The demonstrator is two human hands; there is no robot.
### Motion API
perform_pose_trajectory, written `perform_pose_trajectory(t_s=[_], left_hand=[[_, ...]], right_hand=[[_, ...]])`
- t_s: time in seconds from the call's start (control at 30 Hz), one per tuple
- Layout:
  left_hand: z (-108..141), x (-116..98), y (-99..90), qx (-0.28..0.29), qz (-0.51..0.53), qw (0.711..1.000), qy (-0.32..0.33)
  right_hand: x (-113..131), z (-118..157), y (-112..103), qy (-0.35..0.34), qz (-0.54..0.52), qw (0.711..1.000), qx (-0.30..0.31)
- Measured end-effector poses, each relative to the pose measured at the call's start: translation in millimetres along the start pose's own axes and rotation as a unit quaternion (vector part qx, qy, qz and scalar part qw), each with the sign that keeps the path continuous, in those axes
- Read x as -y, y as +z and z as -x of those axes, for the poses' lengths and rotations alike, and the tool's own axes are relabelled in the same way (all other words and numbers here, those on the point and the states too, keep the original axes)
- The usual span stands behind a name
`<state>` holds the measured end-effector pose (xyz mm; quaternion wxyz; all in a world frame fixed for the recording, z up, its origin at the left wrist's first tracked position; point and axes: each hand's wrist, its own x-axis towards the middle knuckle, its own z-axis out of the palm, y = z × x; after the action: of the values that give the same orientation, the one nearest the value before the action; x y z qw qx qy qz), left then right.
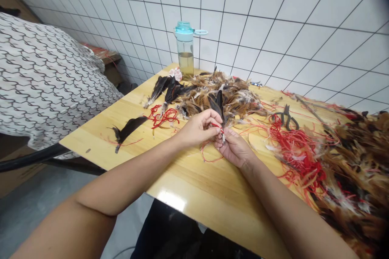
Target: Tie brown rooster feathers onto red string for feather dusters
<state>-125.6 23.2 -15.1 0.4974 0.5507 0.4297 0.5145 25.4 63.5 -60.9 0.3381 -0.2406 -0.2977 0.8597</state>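
My left hand [199,128] and my right hand [234,147] meet over the middle of the table. Dark feathers [219,103] stand up between them, their pale quill ends [224,139] pointing down at my right fingers, which pinch them. A red string [215,125] crosses the quills, and my left thumb and forefinger are closed on it. Below the hands, a loop of thin red string [209,159] hangs over the tabletop. Just behind lies a heap of brown feathers [234,91]. My fingers partly hide where string and quills meet.
On the wooden table [188,182] are black feathers [174,91], a lone dark feather [129,131], red strings [164,118], black-handled snips [286,118], tangled red string [300,153] and a large feather pile [364,162]. A bottle [185,54] stands near the tiled wall [273,12]. Patterned cloth [51,81] hangs left.
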Motion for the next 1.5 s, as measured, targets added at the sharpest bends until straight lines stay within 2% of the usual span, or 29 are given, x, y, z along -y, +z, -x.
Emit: perform_pose_trajectory(t_s=[0.27, 0.53, 0.67, 0.77, 0.9, 0.97, 1.03, 1.17, 1.27, 1.4, 1.5], left_hand=[[-2.7, -2.9, -4.6, 0.044, 0.054, 0.996, -0.063], [-2.7, -4.0, -8.6, 0.083, 0.068, 0.991, -0.076], [-2.0, -3.7, -7.1, 0.076, 0.061, 0.993, -0.067], [-1.9, -4.0, -6.1, 0.049, 0.051, 0.996, -0.052], [-4.6, -3.8, -8.6, 0.000, -0.004, 0.999, -0.035], [-6.6, -2.5, -10.8, -0.010, -0.054, 0.998, -0.042], [-8.0, 0.1, -12.4, -0.013, -0.111, 0.992, -0.050], [-7.4, 6.0, -12.3, -0.013, -0.213, 0.977, -0.027], [-4.8, 7.6, -9.9, -0.012, -0.259, 0.966, -0.006], [-2.8, 6.8, -6.3, -0.014, -0.293, 0.956, 0.008], [-3.5, 7.6, -5.0, -0.010, -0.262, 0.965, 0.005]], right_hand=[[1.4, 0.9, 2.5, 0.006, -0.015, 1.000, -0.003], [0.1, 0.6, 2.8, 0.002, -0.024, 1.000, -0.019], [0.2, 0.9, 4.3, -0.006, -0.013, 1.000, -0.024], [-0.3, 1.2, 6.4, -0.018, 0.012, 0.999, -0.034], [-1.8, -0.7, 4.4, -0.086, 0.097, 0.989, -0.072], [-0.7, -2.1, 1.0, -0.136, 0.171, 0.971, -0.101], [2.4, -2.6, -2.5, -0.187, 0.257, 0.939, -0.132], [9.4, -0.1, -4.9, -0.274, 0.436, 0.841, -0.168], [8.6, 1.8, -4.1, -0.284, 0.539, 0.779, -0.150], [2.9, 0.9, -5.7, -0.281, 0.593, 0.746, -0.114], [2.2, -0.7, -9.4, -0.282, 0.604, 0.736, -0.118]])
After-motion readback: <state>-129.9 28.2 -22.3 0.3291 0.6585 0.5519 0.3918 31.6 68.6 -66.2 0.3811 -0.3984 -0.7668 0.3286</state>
